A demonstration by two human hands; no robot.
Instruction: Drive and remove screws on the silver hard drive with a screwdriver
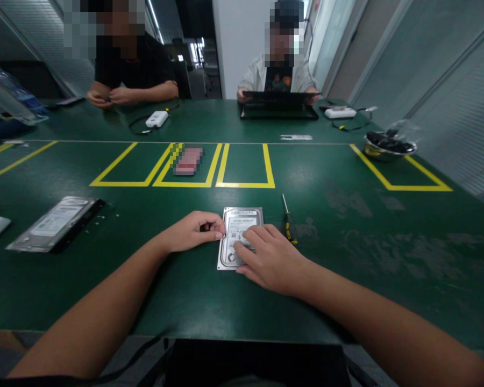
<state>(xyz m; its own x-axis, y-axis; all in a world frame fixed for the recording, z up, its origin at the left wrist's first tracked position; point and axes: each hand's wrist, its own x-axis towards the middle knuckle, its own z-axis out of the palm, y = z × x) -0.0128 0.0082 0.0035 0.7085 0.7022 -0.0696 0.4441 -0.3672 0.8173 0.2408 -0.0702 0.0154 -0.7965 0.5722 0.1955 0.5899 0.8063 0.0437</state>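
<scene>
A silver hard drive [230, 257] with a printed white label lies flat on the green table in front of me. My left hand [196, 231] is at its left edge, thumb and fingers drawn together in a pinch against the rim. Across the right part of the label rests my right hand [270, 258], its fingers spread and bent a little, covering part of the drive. Just right of the drive lies a screwdriver [290, 228] with a black and yellow handle, its shaft pointing away from me.
Another hard drive [58, 223] lies at the left, with small bits beside it. Yellow tape [246, 185] marks rectangles; one holds a blurred reddish object [188, 161]. A metal bowl [389, 148] of dark items stands right. Two people sit opposite, one holding a black panel [280, 98].
</scene>
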